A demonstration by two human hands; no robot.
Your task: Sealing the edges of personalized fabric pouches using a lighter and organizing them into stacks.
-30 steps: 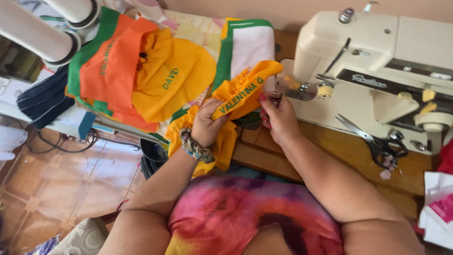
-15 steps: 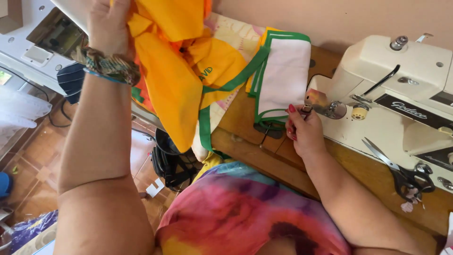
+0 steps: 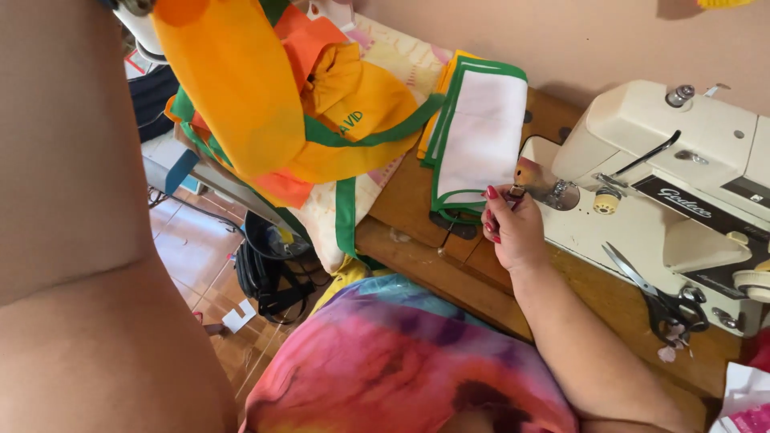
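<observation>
Sewing desk, orange cloth lifted.
Left hand out of frame above, state unknowable; right hand (image 3: 513, 228) curled beside cream metal sewing machine (image 3: 682, 176), gripping a small object I cannot identify.

Orange cloth (image 3: 233, 96) hanging, lifted high

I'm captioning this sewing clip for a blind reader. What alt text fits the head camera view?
A person's right hand rests by the needle end of a cream sewing machine on a wooden table, while the raised left arm lifts an orange cloth out of frame. White green-edged folded cloths lie nearby; scissors sit before the machine.
</observation>
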